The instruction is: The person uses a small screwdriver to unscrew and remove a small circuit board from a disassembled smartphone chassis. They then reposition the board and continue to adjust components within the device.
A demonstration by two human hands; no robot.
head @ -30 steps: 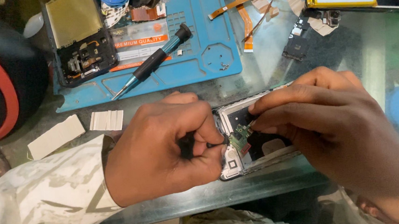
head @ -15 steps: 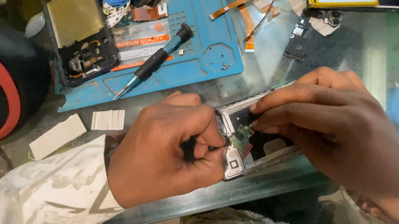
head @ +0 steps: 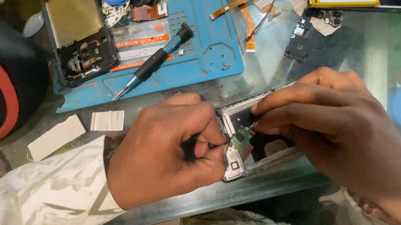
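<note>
The glass table (head: pixel 371 63) carried everything, and the opened phone frame (head: pixel 234 164) lay at its near edge, right between the two hands, its long axis running from the near left up toward the far right. Both hands were on it, the left hand (head: pixel 166 155) at its near-left end and the right hand (head: pixel 333 126) laid over its far-right length, so neither was nearer than the other.

The left hand was curled into a tight fist around a dark tool handle (head: pixel 190 150), knuckles up, its working end pressed in at the frame's left end. The right hand lay flatter, palm down, with its fingertips (head: pixel 257 120) pinched on or beside a small green circuit board (head: pixel 242 137) inside the frame; whether they truly gripped it could not be told.

Well apart, toward the far-left corner, lay a blue repair mat (head: pixel 206 65) with a screwdriver (head: pixel 152 62) resting diagonally across it.
</note>
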